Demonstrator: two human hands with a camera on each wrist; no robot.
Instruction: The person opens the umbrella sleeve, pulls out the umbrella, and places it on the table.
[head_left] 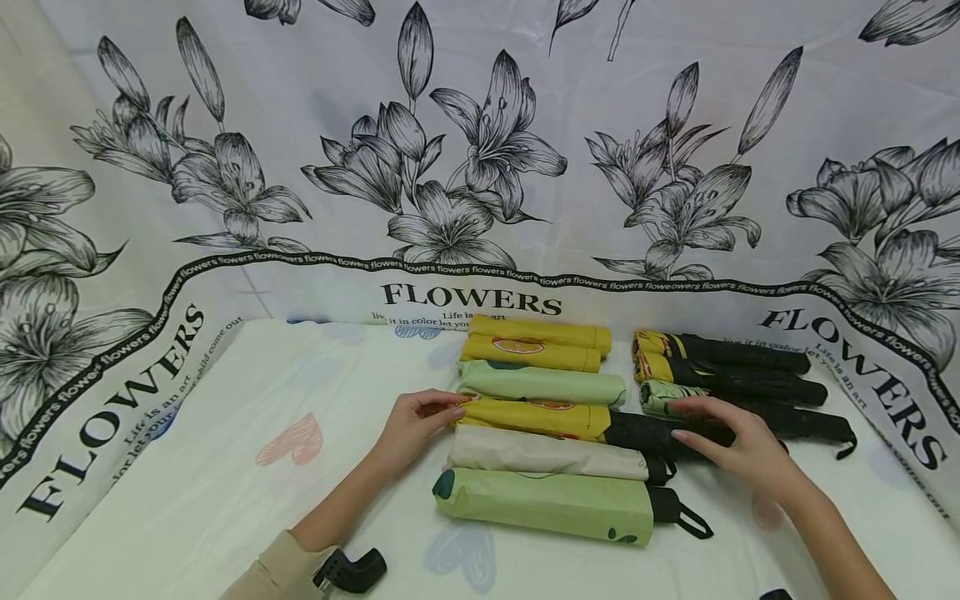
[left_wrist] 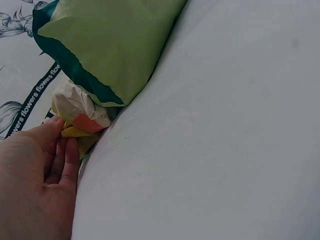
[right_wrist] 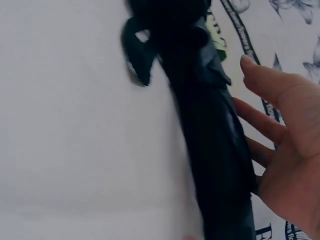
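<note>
Near the middle of the bed-like white surface, a yellow umbrella sleeve [head_left: 540, 418] covers the left part of a black folded umbrella [head_left: 637, 435]. My left hand [head_left: 408, 429] pinches the sleeve's left end between thumb and fingers; in the left wrist view its yellow tip [left_wrist: 77, 132] shows at the fingertips. My right hand [head_left: 738, 446] is over the black part at the right, thumb and fingers spread. In the right wrist view the right hand [right_wrist: 292, 135] has its fingers beside a black umbrella [right_wrist: 215, 140], thumb apart; whether they touch is unclear.
In front lie a cream sleeved umbrella [head_left: 547, 454] and a light green one [head_left: 547, 504]. Behind are another green sleeve [head_left: 540, 383] and yellow sleeves [head_left: 532, 352]. Black umbrellas with yellow or green ends [head_left: 750, 387] lie at right. A flower-print curtain [head_left: 480, 208] stands behind.
</note>
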